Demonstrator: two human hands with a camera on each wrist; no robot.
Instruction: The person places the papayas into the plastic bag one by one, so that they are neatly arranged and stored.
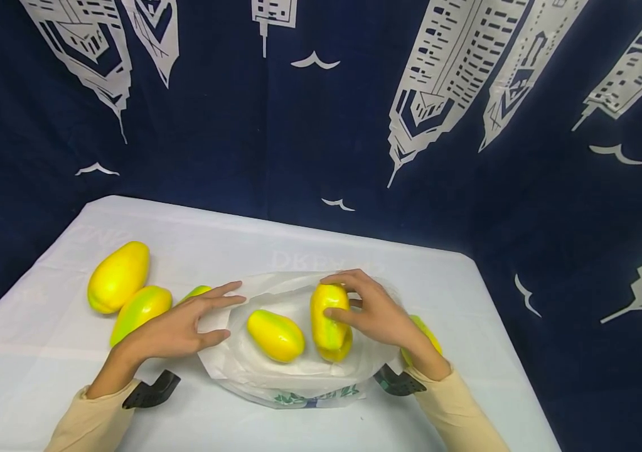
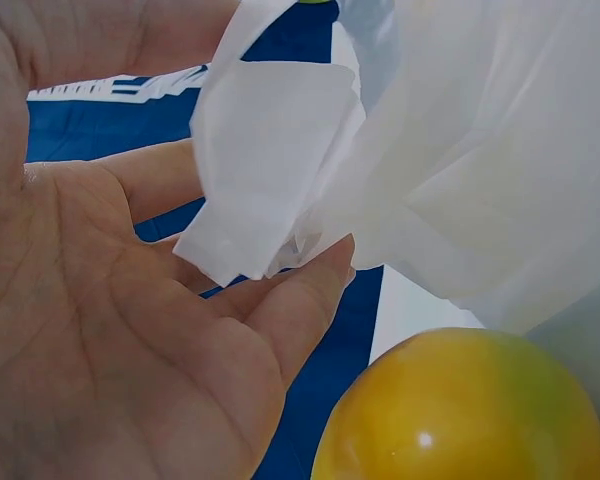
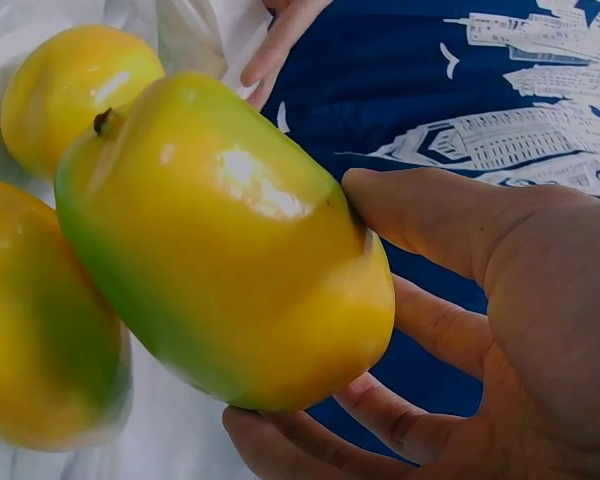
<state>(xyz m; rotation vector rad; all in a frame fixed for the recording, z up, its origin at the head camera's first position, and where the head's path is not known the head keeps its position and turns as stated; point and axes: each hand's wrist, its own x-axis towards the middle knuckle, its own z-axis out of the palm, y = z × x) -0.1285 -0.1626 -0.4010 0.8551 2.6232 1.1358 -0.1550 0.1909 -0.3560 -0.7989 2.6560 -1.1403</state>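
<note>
A white plastic bag [image 1: 224,367] lies spread on the table with its mouth open upward. My right hand [image 1: 368,307] holds a yellow-green mango [image 3: 230,250] over the bag, thumb on one side and fingers on the other. Below it, a second mango [image 3: 45,320] sits in the bag and is partly covered in the head view. Another mango [image 1: 275,336] lies in the bag to the left. My left hand [image 1: 179,329] is at the bag's left edge, fingers spread and nearly straight, with the bag's white handle strip [image 2: 270,160] against them.
Left of the bag lie a large mango [image 1: 119,276] and a greener mango [image 1: 142,311]; another mango [image 1: 197,291] shows partly behind my left hand. One more mango [image 1: 425,333] is half hidden by my right wrist. A dark blue printed cloth [image 1: 321,138] hangs behind the white table [image 1: 439,427].
</note>
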